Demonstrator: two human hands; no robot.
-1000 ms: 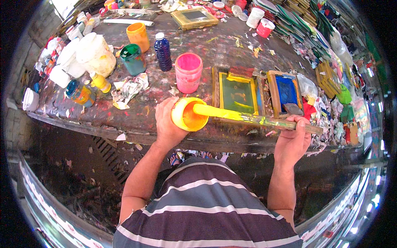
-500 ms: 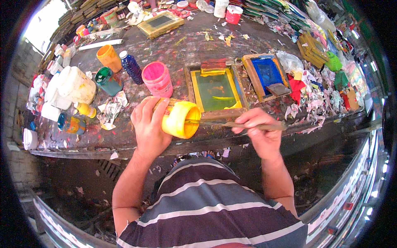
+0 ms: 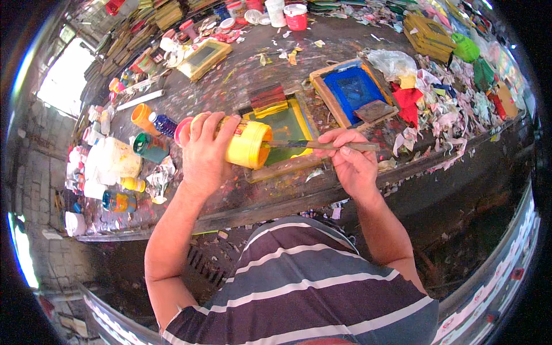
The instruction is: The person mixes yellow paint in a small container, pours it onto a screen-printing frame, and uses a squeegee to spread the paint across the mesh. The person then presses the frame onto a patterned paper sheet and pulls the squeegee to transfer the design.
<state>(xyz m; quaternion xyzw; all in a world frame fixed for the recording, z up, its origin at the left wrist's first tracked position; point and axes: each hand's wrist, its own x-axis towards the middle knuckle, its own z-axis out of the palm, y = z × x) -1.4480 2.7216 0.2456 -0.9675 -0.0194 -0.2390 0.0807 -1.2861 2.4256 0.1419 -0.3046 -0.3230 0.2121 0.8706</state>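
Note:
My left hand (image 3: 206,150) is wrapped round a yellow plastic tub (image 3: 244,145), tipped on its side with its mouth toward the right. Between the fingers and thumb of my right hand (image 3: 353,158) is a flat, stained stick (image 3: 310,144). The stick's far end reaches into the mouth of the tub. Behind and partly below them lies a wooden screen-printing frame (image 3: 309,122) with yellow ink along its mesh edges. A squeegee (image 3: 268,99) with a reddish-brown handle and yellow ink rests at its far end. The tub hides part of this frame.
A blue-inked screen frame (image 3: 345,86) carries a squeegee (image 3: 375,111) on the right, beside a heap of rag scraps (image 3: 443,115). At left stand an orange pot (image 3: 145,119), a green pot (image 3: 150,148) and a white bucket (image 3: 122,158). Another frame (image 3: 205,60) lies farther back.
The stick has moved left, from apart from the tub into its mouth. The tub is raised slightly and held more level. My hands are closer together, and the view has shifted.

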